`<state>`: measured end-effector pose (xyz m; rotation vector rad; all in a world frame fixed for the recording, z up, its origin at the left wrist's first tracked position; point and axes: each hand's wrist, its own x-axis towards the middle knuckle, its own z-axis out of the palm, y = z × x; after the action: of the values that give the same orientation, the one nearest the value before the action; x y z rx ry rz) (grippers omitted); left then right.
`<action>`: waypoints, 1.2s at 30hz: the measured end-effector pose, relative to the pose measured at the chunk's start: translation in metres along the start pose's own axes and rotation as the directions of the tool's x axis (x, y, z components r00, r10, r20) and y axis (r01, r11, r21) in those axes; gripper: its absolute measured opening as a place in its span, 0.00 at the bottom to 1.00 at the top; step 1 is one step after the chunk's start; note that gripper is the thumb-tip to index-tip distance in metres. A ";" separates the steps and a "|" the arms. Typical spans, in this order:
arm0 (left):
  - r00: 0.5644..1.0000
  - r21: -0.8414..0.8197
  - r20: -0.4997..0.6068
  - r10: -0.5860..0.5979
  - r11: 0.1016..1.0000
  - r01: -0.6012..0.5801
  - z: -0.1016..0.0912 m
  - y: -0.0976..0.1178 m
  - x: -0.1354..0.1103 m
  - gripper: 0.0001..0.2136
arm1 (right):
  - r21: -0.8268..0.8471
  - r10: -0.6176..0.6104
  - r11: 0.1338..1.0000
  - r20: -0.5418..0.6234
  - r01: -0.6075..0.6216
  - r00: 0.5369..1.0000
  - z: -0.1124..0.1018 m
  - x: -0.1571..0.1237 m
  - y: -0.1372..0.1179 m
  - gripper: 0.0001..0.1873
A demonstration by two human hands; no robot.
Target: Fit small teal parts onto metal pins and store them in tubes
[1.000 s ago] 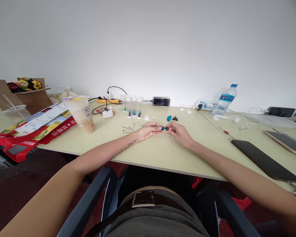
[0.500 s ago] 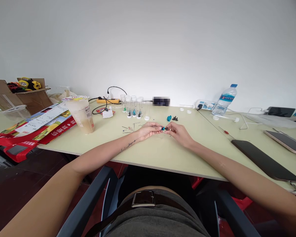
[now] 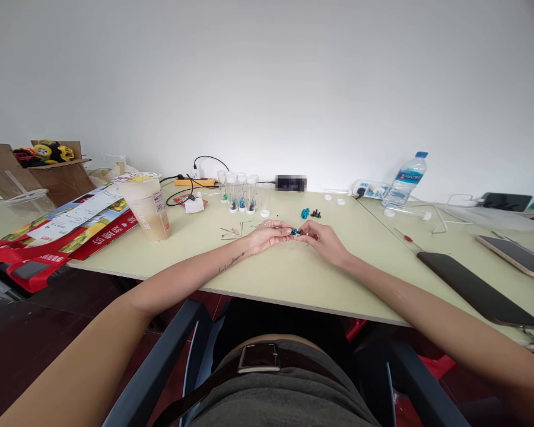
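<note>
Between my two hands, just above the table (image 3: 267,273), is a small teal part (image 3: 294,232). My left hand (image 3: 270,236) pinches its left end with thumb and fingers. At its right end my right hand (image 3: 321,238) grips a small black piece (image 3: 299,232) that looks like a screw and touches the teal part. The fingers partly cover both, so how they join cannot be made out. Just beyond the hands lie a cluster of teal parts (image 3: 305,213) and several black screws (image 3: 315,214). Left of my left hand are several thin hex keys and tools (image 3: 234,231).
Clear tubes (image 3: 241,193) with small parts stand behind my left hand. A drink cup (image 3: 146,207) and a red printed bag (image 3: 109,237) are on the left. On the right are a water bottle (image 3: 407,178), a power strip (image 3: 374,190) and a dark phone (image 3: 476,287).
</note>
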<state>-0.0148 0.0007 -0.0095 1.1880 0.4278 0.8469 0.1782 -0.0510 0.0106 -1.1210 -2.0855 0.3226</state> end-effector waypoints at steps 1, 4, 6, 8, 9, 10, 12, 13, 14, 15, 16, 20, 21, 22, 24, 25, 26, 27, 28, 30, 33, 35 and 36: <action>1.000 0.001 -0.001 -0.003 1.000 0.003 0.000 0.000 0.000 0.09 | 0.000 0.001 1.000 0.003 -0.001 1.000 0.000 0.000 0.000 0.13; 1.000 0.002 -0.008 -0.013 1.000 0.013 0.000 0.000 0.000 0.09 | -0.004 -0.002 1.000 0.001 0.002 1.000 0.000 0.000 0.000 0.13; 1.000 0.003 -0.014 -0.015 1.000 0.015 0.000 0.000 0.000 0.08 | -0.007 -0.004 1.000 -0.002 0.004 1.000 0.000 0.000 0.000 0.13; 1.000 0.004 -0.017 -0.016 1.000 0.016 -0.001 0.000 0.001 0.09 | -0.010 -0.005 1.000 0.001 0.005 1.000 0.000 0.000 0.000 0.13; 1.000 0.003 -0.015 -0.015 1.000 0.015 -0.001 0.000 0.001 0.09 | -0.010 -0.005 1.000 0.004 0.005 1.000 -0.001 0.000 -0.001 0.13; 1.000 0.000 -0.012 -0.013 1.000 0.013 -0.002 0.000 0.001 0.09 | -0.009 -0.005 1.000 0.007 0.005 1.000 -0.001 0.000 -0.001 0.13; 1.000 -0.006 -0.002 -0.011 1.000 0.011 -0.002 -0.001 0.001 0.09 | -0.005 -0.005 1.000 0.011 0.005 1.000 -0.001 0.000 -0.001 0.13; 1.000 -0.007 0.002 -0.012 1.000 0.012 -0.003 -0.001 0.002 0.09 | -0.003 -0.005 1.000 0.012 0.005 1.000 -0.001 0.000 -0.001 0.13; 1.000 -0.007 0.002 -0.016 1.000 0.016 -0.003 -0.001 0.002 0.09 | -0.001 -0.006 1.000 0.010 0.006 1.000 -0.001 0.000 -0.001 0.13; 1.000 -0.007 0.000 -0.019 1.000 0.019 -0.003 -0.001 0.001 0.09 | 0.000 -0.007 1.000 0.008 0.007 1.000 -0.001 0.000 -0.001 0.13; 1.000 -0.006 -0.004 -0.021 1.000 0.021 -0.003 -0.001 0.001 0.09 | -0.001 -0.007 1.000 0.005 0.007 1.000 0.000 0.000 -0.001 0.13; 1.000 -0.008 -0.015 -0.020 1.000 0.020 -0.001 0.000 0.000 0.08 | -0.006 -0.008 1.000 -0.005 0.008 1.000 0.000 0.000 0.000 0.14; 1.000 -0.008 -0.013 -0.021 1.000 0.021 0.000 0.000 0.000 0.08 | -0.007 -0.009 1.000 -0.006 0.009 1.000 0.000 0.000 0.000 0.14; 1.000 -0.008 -0.010 -0.022 1.000 0.022 0.000 0.001 0.000 0.08 | -0.009 -0.011 1.000 -0.007 0.011 1.000 0.000 0.000 0.001 0.15; 1.000 -0.007 -0.003 -0.024 1.000 0.024 0.000 0.001 -0.001 0.08 | -0.017 -0.015 1.000 -0.009 0.015 1.000 0.000 0.000 0.001 0.14; 1.000 -0.006 0.000 -0.026 1.000 0.026 0.001 0.002 -0.001 0.09 | -0.022 -0.015 1.000 -0.011 0.015 1.000 0.000 0.000 0.000 0.14; 1.000 -0.006 0.003 -0.027 1.000 0.027 0.001 0.002 -0.001 0.09 | -0.027 -0.015 1.000 -0.015 0.015 1.000 0.000 0.000 0.000 0.13; 1.000 -0.007 0.005 -0.029 1.000 0.029 0.001 0.002 -0.001 0.09 | -0.032 -0.016 0.999 -0.020 0.015 1.000 0.000 0.000 0.000 0.13; 1.000 -0.009 0.006 -0.028 1.000 0.028 0.000 0.002 -0.001 0.09 | -0.035 -0.016 0.999 -0.024 0.015 1.000 0.000 0.000 -0.001 0.13; 1.000 -0.017 0.006 -0.024 1.000 0.024 0.000 0.002 0.000 0.09 | -0.037 -0.020 0.999 -0.032 0.019 0.999 -0.001 0.000 -0.002 0.13; 1.000 -0.036 0.004 -0.009 0.999 0.009 0.000 0.002 0.000 0.08 | -0.040 -0.024 0.999 -0.031 0.023 0.999 -0.001 0.000 -0.002 0.12; 1.000 -0.043 0.005 -0.008 0.999 0.008 0.001 0.003 0.001 0.08 | -0.043 -0.025 0.999 -0.027 0.024 0.999 -0.001 0.000 -0.002 0.12; 1.000 -0.041 0.005 -0.011 0.999 0.011 0.001 0.003 0.001 0.09 | -0.045 -0.025 0.999 -0.026 0.024 0.999 -0.001 0.000 -0.002 0.12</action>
<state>-0.0150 0.0011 -0.0065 1.1490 0.4108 0.8397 0.1778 -0.0520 0.0128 -1.1186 -2.0904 0.2495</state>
